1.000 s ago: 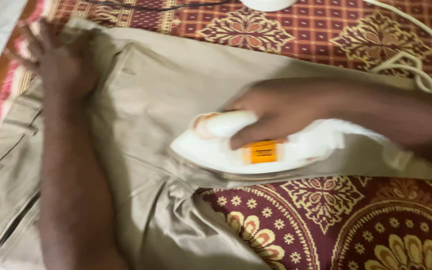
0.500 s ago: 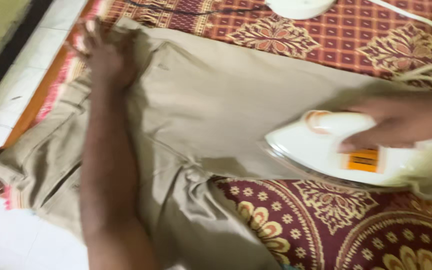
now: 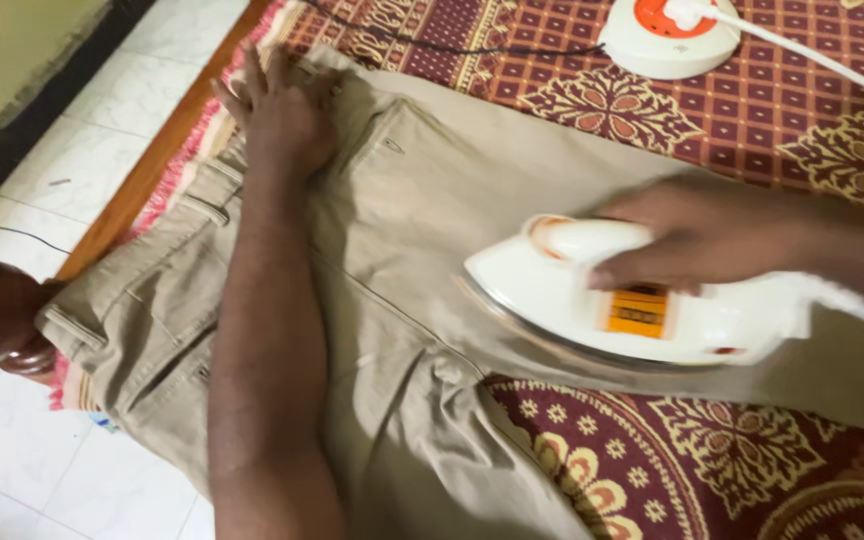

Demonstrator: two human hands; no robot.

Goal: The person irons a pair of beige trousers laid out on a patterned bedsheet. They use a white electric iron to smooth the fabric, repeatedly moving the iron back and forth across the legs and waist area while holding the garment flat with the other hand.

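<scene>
Iron (image 3: 622, 300) slid left, trousers (image 3: 422, 200) pinned

White iron (image 3: 602, 300) flat on khaki trousers (image 3: 422, 200)

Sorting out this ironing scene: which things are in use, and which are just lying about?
In use:
white iron gripped by right hand
beige trousers pressed flat by left hand
patterned cloth underneath

Lying about:
round white socket box
thin black wire

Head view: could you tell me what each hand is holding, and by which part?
The right hand grips the white electric iron by its top handle. The left hand holds nothing, pressing flat on the beige trousers.
</scene>
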